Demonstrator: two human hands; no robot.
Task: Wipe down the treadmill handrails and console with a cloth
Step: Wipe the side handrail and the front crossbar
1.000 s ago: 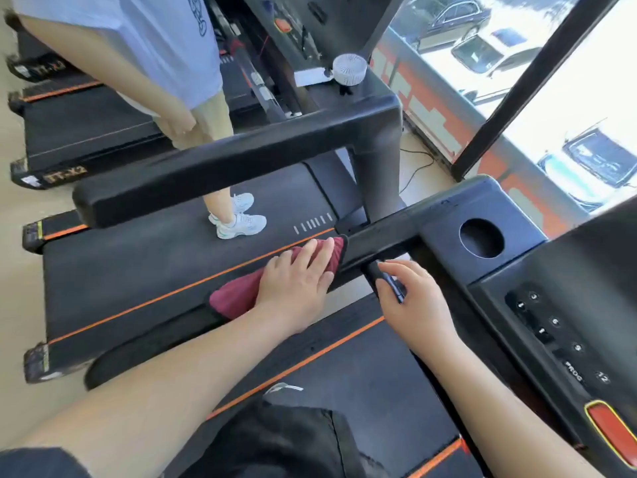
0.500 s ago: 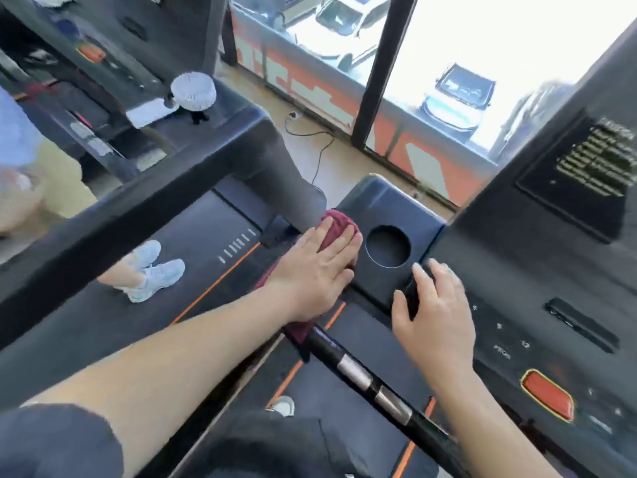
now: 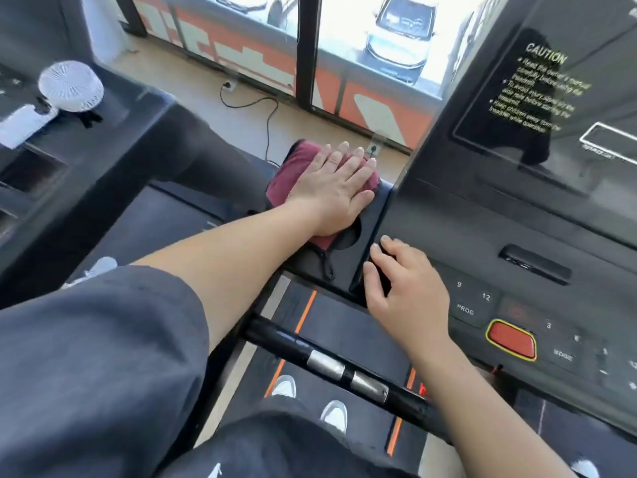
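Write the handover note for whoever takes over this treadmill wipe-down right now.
Left hand: flat, palm down, pressing the maroon cloth onto the console's left tray, partly covering the cup hole.
Right hand: empty, fingers resting on the near edge of the console, left of the keypad.
Done: cannot tell from this view which surfaces are already clean.
Left: finish the tray, then the keypad, the area around the red button, the screen panel, and the front grip bar.
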